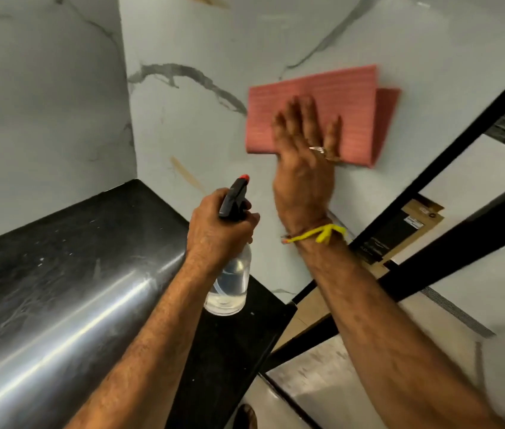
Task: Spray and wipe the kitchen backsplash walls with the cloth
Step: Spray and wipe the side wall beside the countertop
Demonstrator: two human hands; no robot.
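A corner of pale, grey-veined marble backsplash fills the upper view, meeting a dark polished tabletop that runs from 9 o'clock down toward 6 o'clock. At about 1 o'clock the right hand presses flat against a folded pink cloth, fingers spread wide over it and pinning it to the wall; the hand is blurred, which suggests a wiping stroke in progress. A ring shows on one finger and a yellow thread circles the wrist.

Near the centre, the left hand is closed around the neck of a spray bottle, its black trigger head with a red tip pointing up toward the wall. The clear bottle holds a colourless liquid; it looks roughly a third full, though glare makes the level hard to read.

My judgement is that the job is midway: this right-hand panel is being wiped, while a tan streak at the panel's lower left remains, and the left panel beyond the corner shows no sign either way of having been cleaned.
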